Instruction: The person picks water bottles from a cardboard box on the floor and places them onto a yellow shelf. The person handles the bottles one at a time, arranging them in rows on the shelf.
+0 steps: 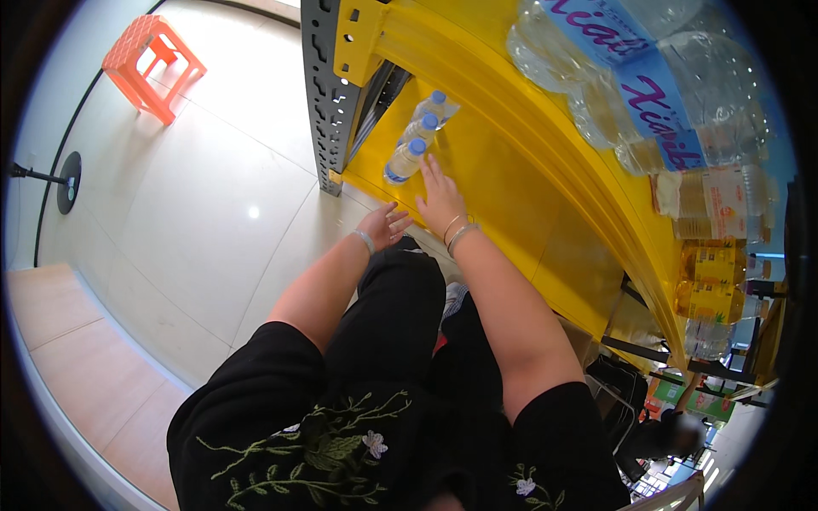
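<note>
Head view looks down on a person crouched at the lowest yellow shelf [503, 196] of a rack, both forearms reaching forward from the lower edge. The right hand [440, 198] lies flat on the shelf surface, fingers spread and pointing ahead, holding nothing. Just beyond its fingertips, slightly to the left, stand three small water bottles [415, 140] with blue caps, in a line that runs away from the hand toward the back of the shelf; the nearest bottle is just beside the fingertips, and whether it is touched cannot be told. Each bottle appears upright, its long axis leaning toward the camera only through the bend of the lens. The left hand [385, 225] hangs lower and nearer the body, palm turned up, fingers loosely curled and open, empty, short of the shelf edge and farther from the bottles than the right hand. Left of the bottles, close to the left hand's far side, rises the grey perforated upright post [322, 94] of the rack. Up and to the right of both hands, on the shelf above, lie large clear water jugs [648, 77] with blue and purple labels, and further right, yellow-filled bottles [711, 281]. Far off to the left on the pale tiled floor sits an orange plastic stool [152, 64].
</note>
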Available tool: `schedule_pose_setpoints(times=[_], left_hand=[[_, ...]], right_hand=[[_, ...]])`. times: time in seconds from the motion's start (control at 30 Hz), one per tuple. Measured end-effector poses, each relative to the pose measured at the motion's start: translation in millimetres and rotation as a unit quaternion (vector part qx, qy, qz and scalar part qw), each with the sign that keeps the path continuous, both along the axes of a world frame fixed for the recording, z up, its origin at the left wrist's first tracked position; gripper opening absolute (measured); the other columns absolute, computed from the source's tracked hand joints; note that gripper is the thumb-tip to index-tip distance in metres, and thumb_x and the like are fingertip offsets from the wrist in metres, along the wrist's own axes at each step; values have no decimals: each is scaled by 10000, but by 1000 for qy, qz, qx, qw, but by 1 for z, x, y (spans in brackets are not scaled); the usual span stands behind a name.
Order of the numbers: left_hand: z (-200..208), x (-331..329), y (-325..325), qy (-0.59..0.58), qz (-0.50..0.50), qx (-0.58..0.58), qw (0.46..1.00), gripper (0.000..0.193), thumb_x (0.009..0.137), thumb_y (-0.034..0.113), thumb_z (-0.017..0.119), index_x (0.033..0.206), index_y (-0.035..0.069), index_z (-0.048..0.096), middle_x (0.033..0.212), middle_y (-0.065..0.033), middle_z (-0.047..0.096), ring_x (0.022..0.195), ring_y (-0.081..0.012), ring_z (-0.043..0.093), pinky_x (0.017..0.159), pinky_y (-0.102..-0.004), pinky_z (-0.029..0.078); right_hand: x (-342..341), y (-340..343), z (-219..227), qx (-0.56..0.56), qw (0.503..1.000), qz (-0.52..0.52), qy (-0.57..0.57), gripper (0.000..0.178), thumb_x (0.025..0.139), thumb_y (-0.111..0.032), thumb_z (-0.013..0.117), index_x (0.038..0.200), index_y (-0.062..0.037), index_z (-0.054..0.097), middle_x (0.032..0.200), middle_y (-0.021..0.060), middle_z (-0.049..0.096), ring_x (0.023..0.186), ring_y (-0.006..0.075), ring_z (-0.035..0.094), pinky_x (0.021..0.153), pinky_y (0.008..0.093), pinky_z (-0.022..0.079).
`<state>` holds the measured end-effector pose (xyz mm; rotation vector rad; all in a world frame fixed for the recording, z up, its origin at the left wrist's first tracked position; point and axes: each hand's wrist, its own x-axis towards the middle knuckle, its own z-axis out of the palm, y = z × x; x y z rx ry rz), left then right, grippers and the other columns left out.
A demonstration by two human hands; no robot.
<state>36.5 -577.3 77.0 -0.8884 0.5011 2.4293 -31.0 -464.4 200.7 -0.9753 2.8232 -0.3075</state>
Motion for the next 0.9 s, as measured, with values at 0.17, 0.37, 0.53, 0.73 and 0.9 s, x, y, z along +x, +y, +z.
schedule_pose_setpoints(times=[0.17,0.37,0.53,0.73,0.9], left_hand=[[25,12,7,81,-73,-52,993,365,895,343,387,1241,227,367,1185,17,478,1074,-134,463,802,-298,342],[65,22,18,135,-154,-187,961,360,876,321,439,1212,195,423,1178,25,493,1069,-112,454,852,-290,323],[84,30,30,178,-211,-269,923,355,866,310,445,1200,190,447,1150,18,517,1079,-105,451,872,-288,304],[112,43,53,219,-276,-339,873,375,851,336,452,1192,179,466,1116,-8,536,1051,-135,471,880,-331,298],[134,49,76,237,-292,-360,854,340,861,293,422,1179,189,482,1095,10,550,1023,-109,480,861,-300,299]], right_hand=[[33,36,-28,-69,997,-13,-30,599,724,-147,562,1272,-79,329,1344,126,302,1079,333,421,900,402,372],[82,77,-30,-73,990,-49,-111,550,735,-133,573,1240,-68,364,1313,143,338,1105,350,405,930,386,348],[112,112,-27,-128,980,-77,-130,510,741,-111,565,1216,-52,386,1287,162,365,1120,360,392,945,372,338],[148,153,-17,-165,962,-134,-169,475,759,-112,547,1205,-39,403,1280,172,374,1142,345,385,951,362,334],[178,194,-19,-165,957,-170,-168,430,783,-126,529,1189,-27,427,1267,176,394,1129,340,407,943,356,345]])
